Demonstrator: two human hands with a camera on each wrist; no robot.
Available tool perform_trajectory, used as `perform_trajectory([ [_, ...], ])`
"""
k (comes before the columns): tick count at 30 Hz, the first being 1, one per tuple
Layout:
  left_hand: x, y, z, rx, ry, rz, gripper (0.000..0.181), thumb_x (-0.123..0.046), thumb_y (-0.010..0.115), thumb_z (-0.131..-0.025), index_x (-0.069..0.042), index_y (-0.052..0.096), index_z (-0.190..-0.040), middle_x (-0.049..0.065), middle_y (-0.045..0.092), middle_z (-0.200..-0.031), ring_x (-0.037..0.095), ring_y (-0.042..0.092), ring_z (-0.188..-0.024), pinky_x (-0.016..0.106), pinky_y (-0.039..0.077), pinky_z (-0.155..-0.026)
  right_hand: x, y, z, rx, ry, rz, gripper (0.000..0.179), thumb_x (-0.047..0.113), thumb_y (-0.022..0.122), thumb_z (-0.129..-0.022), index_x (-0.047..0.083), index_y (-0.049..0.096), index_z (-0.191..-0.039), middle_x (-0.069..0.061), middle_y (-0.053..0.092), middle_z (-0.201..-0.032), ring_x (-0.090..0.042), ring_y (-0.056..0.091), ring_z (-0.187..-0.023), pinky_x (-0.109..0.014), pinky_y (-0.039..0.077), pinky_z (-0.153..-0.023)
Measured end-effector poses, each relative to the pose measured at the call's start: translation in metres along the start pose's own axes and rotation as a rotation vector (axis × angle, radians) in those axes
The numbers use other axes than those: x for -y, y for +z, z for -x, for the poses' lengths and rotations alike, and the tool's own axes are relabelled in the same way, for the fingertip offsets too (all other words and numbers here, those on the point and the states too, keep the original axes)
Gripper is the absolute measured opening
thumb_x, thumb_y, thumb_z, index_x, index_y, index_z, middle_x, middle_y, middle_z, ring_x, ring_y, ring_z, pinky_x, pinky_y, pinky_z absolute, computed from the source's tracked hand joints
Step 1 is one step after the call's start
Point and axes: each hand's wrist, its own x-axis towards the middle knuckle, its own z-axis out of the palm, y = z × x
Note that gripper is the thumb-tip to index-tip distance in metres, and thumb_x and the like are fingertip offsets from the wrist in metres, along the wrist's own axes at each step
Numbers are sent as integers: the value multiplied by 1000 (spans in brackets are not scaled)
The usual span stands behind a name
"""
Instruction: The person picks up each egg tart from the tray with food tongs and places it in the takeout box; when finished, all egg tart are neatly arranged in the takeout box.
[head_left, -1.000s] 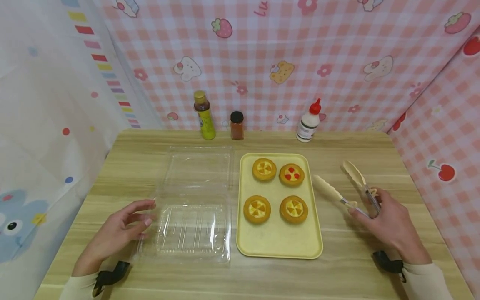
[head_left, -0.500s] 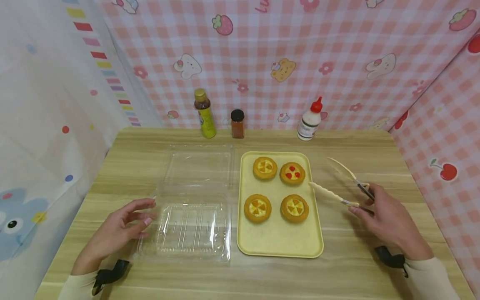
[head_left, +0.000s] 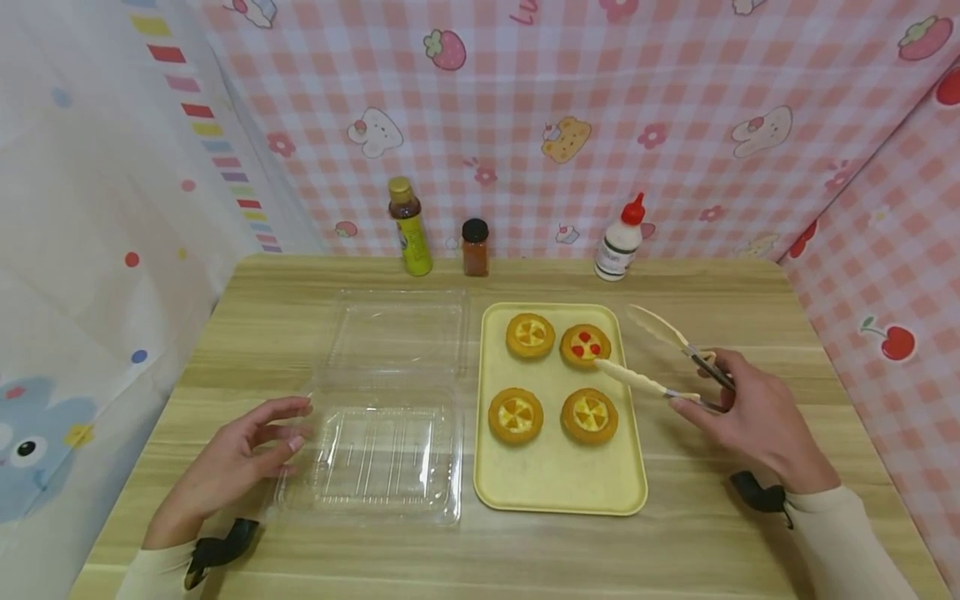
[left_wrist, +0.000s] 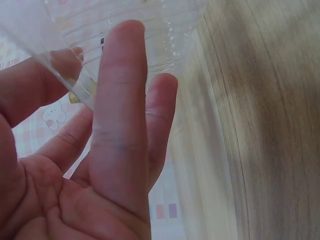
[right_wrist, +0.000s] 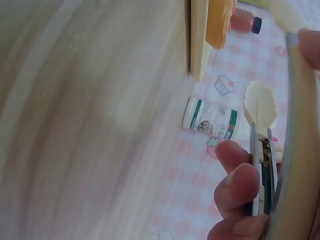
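Note:
My right hand (head_left: 765, 417) grips tongs (head_left: 636, 377) with cream scalloped tips spread apart. One tip reaches over the yellow tray (head_left: 555, 492), at the front right of the tart with red pieces (head_left: 585, 340); the other is beyond the tray's right edge. Tarts with orange wedges, among them a front-right tart (head_left: 589, 417), also lie on the tray. My left hand (head_left: 232, 458) is at the left rim of a clear plastic clamshell box (head_left: 375, 500), lid folded back. In the left wrist view, its fingers are spaced apart around the box edge (left_wrist: 75, 85); firm contact cannot be told.
Along the back edge of the wooden table (head_left: 247, 333) stand a green-labelled bottle (head_left: 411, 237), a small jar with black cap (head_left: 475, 250) and a white bottle with red nozzle (head_left: 619, 242). A checked cloth (head_left: 495, 100) hangs behind.
My right hand and the tongs have moved left; the lower tip has passed over the tray's right edge. My left hand, the box and the tarts stay in place.

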Motion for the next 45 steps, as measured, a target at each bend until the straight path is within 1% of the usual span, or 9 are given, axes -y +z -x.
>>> perform_trajectory([
  [3,1,0,0,4,-8,6,55,-20,66,-107,-5,46,-156,25,46,-156,1,65,-117,36,68,-78,2,3,-5,-20,-23,12,56,51,91,-80,14,65,-113,1,51,-69,-12,44,-59,-26,33,-55],
  [6,1,-1,0,8,-9,11,55,-20,66,-107,-6,45,-156,23,47,-156,1,66,-118,36,68,-79,3,5,-10,-9,-44,38,57,53,90,-81,12,65,-112,2,55,-69,-12,46,-58,-26,35,-54],
  [10,2,-1,0,13,-2,19,55,-19,66,-107,-6,45,-156,12,52,-153,1,66,-118,37,68,-79,4,7,-15,25,-41,70,63,57,88,-81,10,65,-117,2,61,-71,-13,51,-60,-27,40,-55],
  [14,3,-1,0,20,7,28,55,-19,65,-107,-5,45,-156,3,54,-151,2,66,-119,37,68,-79,5,10,-19,41,-59,100,65,58,87,-81,10,65,-120,3,61,-72,-12,51,-61,-28,41,-57],
  [19,2,-2,0,26,7,35,55,-18,65,-107,-5,44,-157,4,54,-151,3,67,-119,37,68,-79,8,14,-24,55,-87,138,65,59,87,-81,11,66,-121,4,58,-70,-11,49,-60,-28,38,-56],
  [24,1,-2,0,28,6,42,55,-18,65,-107,-4,44,-156,3,54,-151,3,67,-119,37,68,-80,11,16,-29,89,-63,152,66,62,83,-83,12,66,-123,4,59,-70,-12,50,-60,-28,38,-55],
  [29,1,-2,0,31,17,49,55,-17,64,-107,-3,43,-156,-1,55,-149,3,67,-118,37,68,-79,12,17,-32,109,-64,154,63,59,82,-86,12,67,-124,3,60,-71,-12,51,-62,-29,38,-56],
  [39,3,-1,0,31,21,65,55,-16,64,-108,-1,42,-156,-5,56,-148,4,68,-118,39,68,-79,10,16,-30,77,-88,148,55,52,84,-86,12,68,-120,3,58,-69,-12,49,-60,-29,37,-55],
  [45,5,-2,-1,40,47,80,54,-12,63,-108,2,41,-155,-9,58,-146,5,69,-117,40,68,-78,13,11,-28,26,-119,138,53,49,87,-84,12,69,-117,4,57,-67,-11,46,-57,-27,35,-54],
])
